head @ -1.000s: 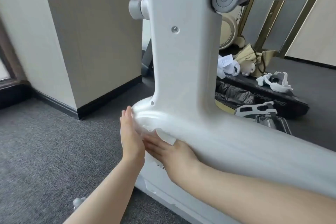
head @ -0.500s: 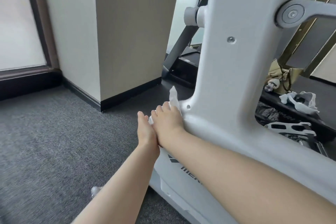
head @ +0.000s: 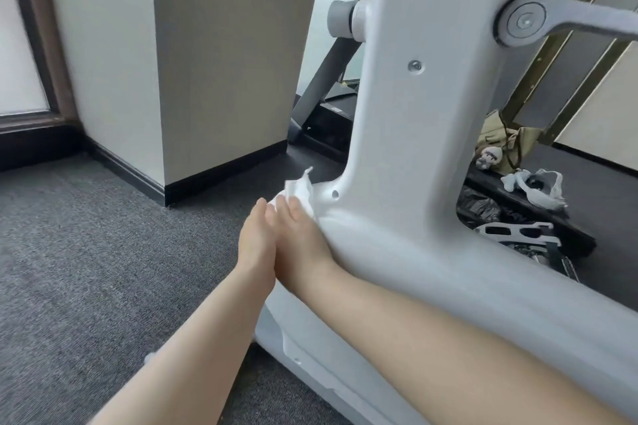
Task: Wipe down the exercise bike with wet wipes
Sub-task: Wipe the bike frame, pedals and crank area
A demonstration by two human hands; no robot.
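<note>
wipe reaches the frame's front corner

since half a second ago both hands barely shifted. crumpled white wet wipe, soft and limp, wants flat-finger pressure; it sits against the glossy white exercise bike frame. right hand presses it with straight fingers; left hand lies flat alongside. grey carpet around.

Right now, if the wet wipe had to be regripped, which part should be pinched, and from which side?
Probably the loose crumpled corner of the wet wipe, which sticks up free above the fingertips. Come from the carpet side, away from the white bike frame, since the rest is pressed against the frame's curved base under the right hand, with the left hand alongside.
</note>
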